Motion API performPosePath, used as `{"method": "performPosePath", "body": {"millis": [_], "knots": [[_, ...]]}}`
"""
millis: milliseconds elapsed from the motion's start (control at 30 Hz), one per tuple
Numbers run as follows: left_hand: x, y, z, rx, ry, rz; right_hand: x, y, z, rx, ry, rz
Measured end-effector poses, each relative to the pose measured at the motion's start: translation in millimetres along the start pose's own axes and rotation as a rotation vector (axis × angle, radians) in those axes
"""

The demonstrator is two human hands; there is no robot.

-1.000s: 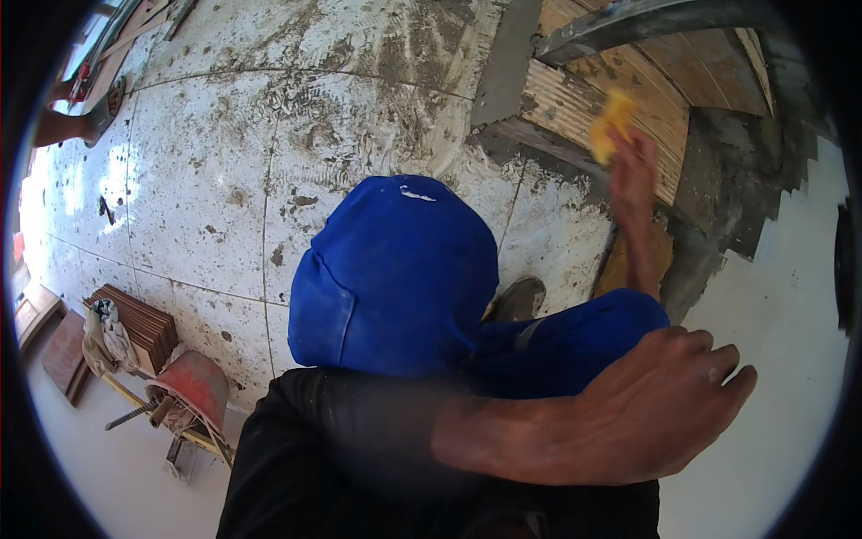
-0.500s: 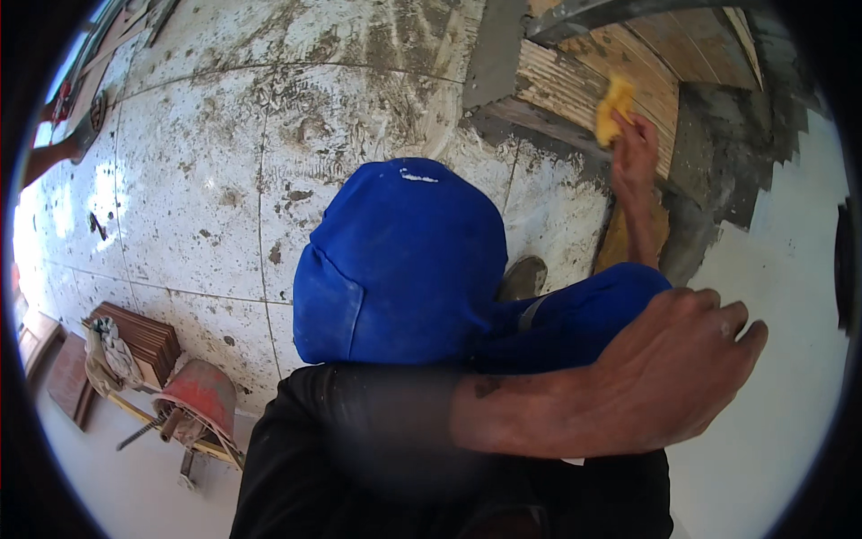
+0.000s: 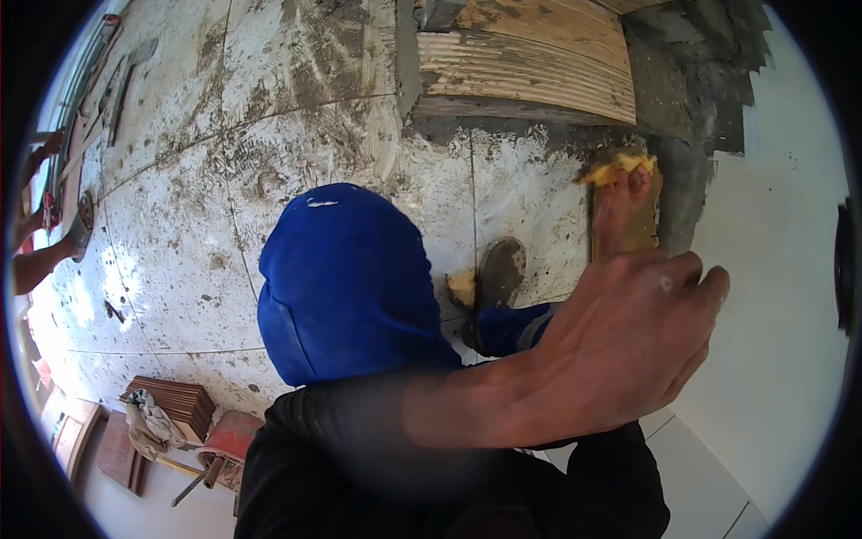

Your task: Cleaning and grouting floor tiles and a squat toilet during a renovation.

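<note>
My right hand [image 3: 618, 202] pinches a yellow sponge [image 3: 620, 167] above the far end of a yellowish-brown panel [image 3: 645, 220] lying by the wall; whether the sponge touches it I cannot tell. My left hand [image 3: 642, 328] reaches across close in front, its back toward me and its fingers curled in. Its palm is hidden. Beyond the sponge is a step [image 3: 530, 76] faced with wood-look tiles, its front strip ribbed and smeared with mortar. A second yellow sponge piece [image 3: 461, 289] lies beside my shoe [image 3: 501, 272].
My bent blue knee [image 3: 346, 278] fills the middle. Mortar-stained white tiles [image 3: 296, 144] cover the floor. At lower left stand stacked brown tiles [image 3: 175, 404] and a red bucket [image 3: 238, 440]. A white wall [image 3: 781, 225] rises on the right. Another person's foot [image 3: 83, 225] shows far left.
My right hand has brought the sponge down off the ribbed step to the panel by the wall. My left hand has risen slightly leftward. My view has shifted, uncovering the second sponge piece.
</note>
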State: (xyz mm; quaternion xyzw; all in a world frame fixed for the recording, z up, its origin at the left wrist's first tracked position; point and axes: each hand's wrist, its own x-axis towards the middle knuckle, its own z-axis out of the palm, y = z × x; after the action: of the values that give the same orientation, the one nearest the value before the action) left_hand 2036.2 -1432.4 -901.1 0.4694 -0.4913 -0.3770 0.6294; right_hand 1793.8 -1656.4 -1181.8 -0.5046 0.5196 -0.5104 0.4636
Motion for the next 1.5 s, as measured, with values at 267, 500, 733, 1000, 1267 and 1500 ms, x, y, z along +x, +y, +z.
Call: {"method": "performPosePath", "body": {"millis": [267,500,733,1000,1267,1500], "knots": [[-2,0,7,0.145,0.002,0.027,13,30,85,0.124,0.017,-0.047],[3,-9,6,0.237,0.064,-0.019,-63,17,156,-0.017,0.007,-0.112],[13,-17,18,0.192,0.035,-0.004,-69,-8,163,-0.190,-0.034,-0.235],[18,-21,22,0.221,-0.005,-0.044,-100,-14,197,-0.316,-0.227,-0.382],[16,-20,26,0.213,0.040,-0.019,-144,7,245,-0.354,-0.692,-0.726],[0,-21,28,0.185,0.082,0.030,-158,8,187,-0.212,-0.973,-0.283]]}}
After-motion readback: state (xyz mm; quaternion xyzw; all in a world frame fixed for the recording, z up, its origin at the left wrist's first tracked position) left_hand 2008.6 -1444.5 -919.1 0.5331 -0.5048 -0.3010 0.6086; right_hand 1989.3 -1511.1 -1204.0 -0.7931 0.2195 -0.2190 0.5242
